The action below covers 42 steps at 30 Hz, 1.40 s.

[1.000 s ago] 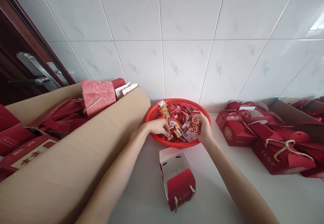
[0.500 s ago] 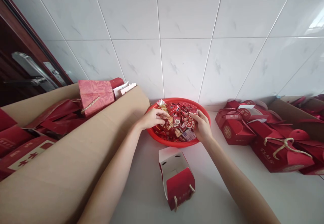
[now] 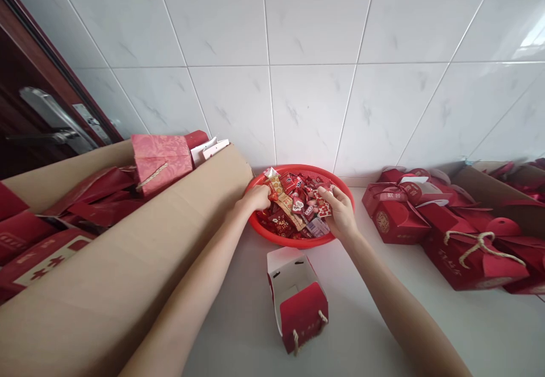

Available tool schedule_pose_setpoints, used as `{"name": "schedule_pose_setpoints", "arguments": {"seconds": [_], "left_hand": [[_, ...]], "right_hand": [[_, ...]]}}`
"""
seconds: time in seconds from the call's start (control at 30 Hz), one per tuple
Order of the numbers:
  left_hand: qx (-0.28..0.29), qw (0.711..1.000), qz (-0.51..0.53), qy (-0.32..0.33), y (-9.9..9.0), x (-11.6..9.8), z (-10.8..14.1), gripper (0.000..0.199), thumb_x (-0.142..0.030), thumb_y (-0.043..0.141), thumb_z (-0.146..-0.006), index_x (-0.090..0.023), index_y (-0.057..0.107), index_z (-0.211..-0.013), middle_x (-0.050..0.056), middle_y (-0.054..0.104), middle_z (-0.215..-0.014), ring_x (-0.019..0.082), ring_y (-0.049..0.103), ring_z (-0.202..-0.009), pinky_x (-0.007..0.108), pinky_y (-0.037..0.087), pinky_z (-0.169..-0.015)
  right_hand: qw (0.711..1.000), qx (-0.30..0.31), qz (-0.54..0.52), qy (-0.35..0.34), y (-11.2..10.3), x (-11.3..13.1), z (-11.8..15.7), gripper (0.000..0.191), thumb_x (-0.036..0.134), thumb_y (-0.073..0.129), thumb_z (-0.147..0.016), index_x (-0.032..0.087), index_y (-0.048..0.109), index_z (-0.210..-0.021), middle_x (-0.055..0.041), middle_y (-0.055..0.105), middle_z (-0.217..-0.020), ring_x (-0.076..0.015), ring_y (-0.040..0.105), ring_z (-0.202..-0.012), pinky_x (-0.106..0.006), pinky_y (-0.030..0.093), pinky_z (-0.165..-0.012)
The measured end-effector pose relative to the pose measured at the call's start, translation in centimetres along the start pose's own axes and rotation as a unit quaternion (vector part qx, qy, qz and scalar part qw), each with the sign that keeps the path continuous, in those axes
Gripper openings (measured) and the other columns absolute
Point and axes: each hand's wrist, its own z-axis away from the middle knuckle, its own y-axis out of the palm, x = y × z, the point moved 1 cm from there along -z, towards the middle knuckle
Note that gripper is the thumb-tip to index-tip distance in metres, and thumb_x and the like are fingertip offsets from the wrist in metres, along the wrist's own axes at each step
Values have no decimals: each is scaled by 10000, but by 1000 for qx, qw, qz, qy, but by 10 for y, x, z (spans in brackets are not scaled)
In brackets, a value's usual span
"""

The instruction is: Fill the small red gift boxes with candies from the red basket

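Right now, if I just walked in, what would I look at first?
Probably the red basket of wrapped sweets in the middle, with the left hand at its left side and the right hand holding a packet at its right. Next, perhaps the open box in front, its white inside showing. Then the red boxes bunched on the right.

Single head-worn view, looks forward and down from above and behind the person's forearms (image 3: 204,286), which enter at the bottom edge. Wide: tile lines splay outward. Wall (image 3: 313,116) nearly square-on, fills upper half. Basket (image 3: 298,245) just below centre, mid-range; open box (image 3: 304,315) nearer, seen from above, inside visible. Carton (image 3: 128,269) close, cut off at left; door (image 3: 25,53) slants at left edge.
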Motion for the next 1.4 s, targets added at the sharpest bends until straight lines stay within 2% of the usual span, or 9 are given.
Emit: {"name": "schedule_pose_setpoints", "arguments": {"seconds": [0.13,0.4,0.57,0.63,0.73,0.83,1.17,1.3,1.4], "left_hand": [[7,1000,11,-15,11,-8,-11,394,-118,740,-530,-181,678,-914,144,736,-1074,330,696,-1000,311,525,-738],[-44,994,104,3,14,-2,-14,235,-60,724,-538,-192,620,-702,64,729,-854,269,693,-884,310,526,-757],[-70,977,199,13,7,3,-11,274,-69,695,-606,-185,647,-849,10,704,-759,200,682,-760,283,544,-686],[-71,959,273,23,1,6,-6,306,-95,698,-642,-184,643,-930,4,706,-772,185,690,-757,285,558,-702],[-55,906,418,35,-9,9,6,378,-101,741,-611,-182,639,-967,1,701,-777,185,696,-761,318,567,-742],[-55,868,492,50,-15,7,18,431,-109,745,-582,-173,648,-998,9,697,-811,186,691,-783,341,566,-766],[-119,839,512,143,-10,-13,30,499,-243,772,-586,-156,692,-1071,36,720,-871,209,690,-878,376,559,-891],[-132,819,522,199,-6,-34,41,468,-253,775,-624,-163,689,-1075,63,745,-998,230,698,-982,380,560,-933],[-162,810,496,266,-3,-53,52,323,-229,731,-690,-174,710,-1008,62,754,-1027,222,694,-1021,367,541,-976]], "right_hand": [[1000,3,4,1,-1,-1,-1,394,450,882,-574,245,612,-776,8,696,-699,-179,625,-571,-286,477,-456],[1000,14,-3,1,0,-2,0,376,429,878,-592,242,602,-765,19,689,-684,-168,608,-546,-291,486,-471],[1000,11,-9,-2,1,-1,2,374,436,874,-608,243,599,-773,9,707,-729,-197,653,-618,-308,517,-513],[1000,12,-14,1,1,-2,1,384,434,880,-600,240,600,-777,6,712,-756,-199,664,-648,-305,523,-526],[1000,9,-9,2,1,-3,0,387,427,884,-592,238,607,-784,12,709,-754,-179,639,-603,-291,503,-496],[1000,5,-12,1,1,-4,0,385,419,887,-593,240,612,-794,14,714,-769,-173,634,-597,-293,512,-508],[1000,2,-8,21,-2,-6,-4,390,565,813,-667,236,627,-766,0,700,-683,-157,566,-494,-281,441,-425],[998,24,-11,51,-3,-8,-8,436,644,716,-744,217,629,-716,-32,696,-651,-153,535,-451,-280,383,-378],[997,21,-29,74,-2,-7,-8,421,629,734,-728,221,629,-732,-12,674,-629,-151,540,-457,-269,378,-373]]}}
